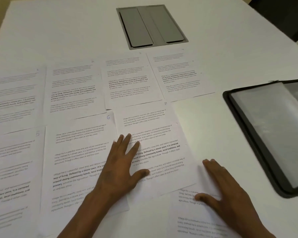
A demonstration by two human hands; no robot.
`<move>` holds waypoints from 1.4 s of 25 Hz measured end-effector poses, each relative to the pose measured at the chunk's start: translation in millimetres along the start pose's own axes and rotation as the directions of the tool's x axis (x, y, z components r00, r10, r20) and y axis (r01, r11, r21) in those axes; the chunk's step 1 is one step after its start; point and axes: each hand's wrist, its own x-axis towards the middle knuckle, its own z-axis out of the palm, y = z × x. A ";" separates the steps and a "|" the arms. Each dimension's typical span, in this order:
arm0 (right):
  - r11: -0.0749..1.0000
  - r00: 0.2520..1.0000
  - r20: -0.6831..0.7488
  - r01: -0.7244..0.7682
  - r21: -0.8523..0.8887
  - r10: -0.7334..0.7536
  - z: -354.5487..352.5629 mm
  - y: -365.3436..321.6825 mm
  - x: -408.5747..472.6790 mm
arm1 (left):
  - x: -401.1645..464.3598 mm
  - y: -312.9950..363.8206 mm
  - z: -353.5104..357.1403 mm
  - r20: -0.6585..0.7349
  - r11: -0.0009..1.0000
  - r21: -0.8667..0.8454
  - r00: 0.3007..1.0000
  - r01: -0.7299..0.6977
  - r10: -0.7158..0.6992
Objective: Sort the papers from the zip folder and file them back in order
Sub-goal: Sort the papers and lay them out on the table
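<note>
White papers point(79, 86) lie numbered beyond flat hands, left point(122, 162) pressing sheet seven point(155, 143), right point(225, 188) resting; filing into folder point(265, 134) remains.

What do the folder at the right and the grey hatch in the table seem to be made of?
Folder: probably plastic, with a black rim and a translucent, slightly shiny cover through which white paper shows. Hatch: looks like matte grey metal or painted plastic, with flat smooth flaps; I cannot tell which.

white table point(58, 31) | printed papers point(79, 88) in rows | zip folder point(265, 134) right
</note>
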 end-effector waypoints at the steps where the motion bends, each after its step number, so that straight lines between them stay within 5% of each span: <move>1: 1.000 0.999 0.027 -0.019 0.006 0.019 -3.3 4.5 -1.1 | 0.1 0.7 -0.1 0.007 1.000 -0.005 1.000 0.001 -0.001; 9: 1.000 0.987 0.161 0.006 -0.027 -0.001 -10.3 21.9 -3.4 | -7.8 12.0 -3.4 0.041 0.999 -0.036 0.999 0.029 -0.028; 14: 0.999 0.993 0.118 0.032 -0.006 -0.031 -5.6 32.3 -16.9 | -11.0 11.6 0.2 0.043 0.998 -0.048 0.999 0.028 -0.026; 18: 0.983 0.986 -0.165 0.053 0.175 -0.024 -16.7 29.5 -39.7 | -13.1 19.9 -3.3 0.048 0.999 -0.045 0.999 0.003 -0.001; 21: 0.955 0.845 -0.483 -0.098 0.282 0.229 -36.8 35.3 -77.4 | -29.4 56.9 -8.7 -0.095 0.996 -0.083 0.995 -0.031 0.023; 24: 0.935 0.758 -0.549 -0.256 0.247 0.352 -22.3 40.0 -129.8 | -72.3 113.8 2.8 -0.114 0.963 -0.205 0.982 -0.174 0.153; 27: 0.949 0.823 -0.473 -0.281 0.145 0.316 15.5 39.6 -170.4 | -123.6 143.2 50.0 0.040 0.919 -0.207 0.935 -0.336 0.351; 30: 0.966 0.876 -0.411 -0.254 0.051 0.252 36.6 49.0 -194.0 | -153.8 150.7 94.8 0.151 0.908 -0.182 0.901 -0.378 0.406; 35: 0.945 0.831 -0.449 -0.277 0.176 0.327 22.9 74.1 -219.8 | -166.7 170.5 125.4 0.149 0.852 -0.177 0.842 -0.492 0.518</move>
